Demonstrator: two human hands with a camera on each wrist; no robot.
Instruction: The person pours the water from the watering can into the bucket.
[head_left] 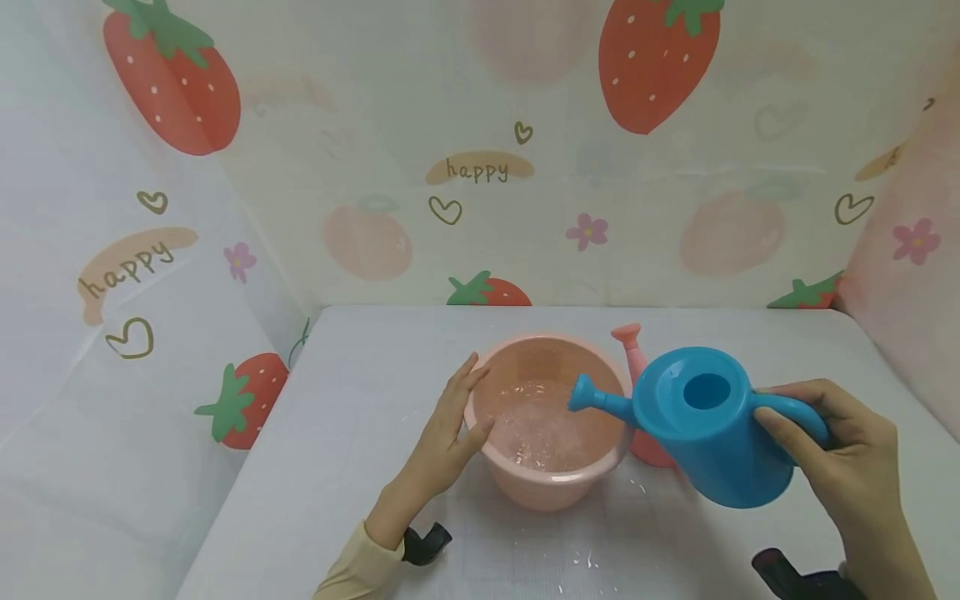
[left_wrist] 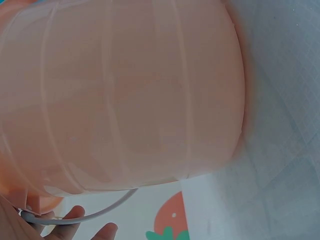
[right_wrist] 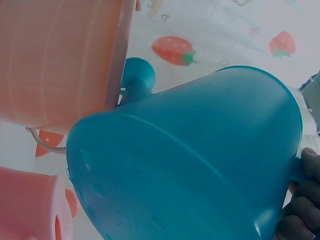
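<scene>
Tilting blue watering can [head_left: 712,429], spout [head_left: 592,398] pointing left

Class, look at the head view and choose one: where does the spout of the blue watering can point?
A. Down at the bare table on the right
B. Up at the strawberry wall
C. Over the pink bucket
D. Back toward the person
C: the blue watering can, held by its handle in the right hand, is tilted with its spout over the pink bucket, which holds water, while the left hand rests against the bucket's rim.
</scene>
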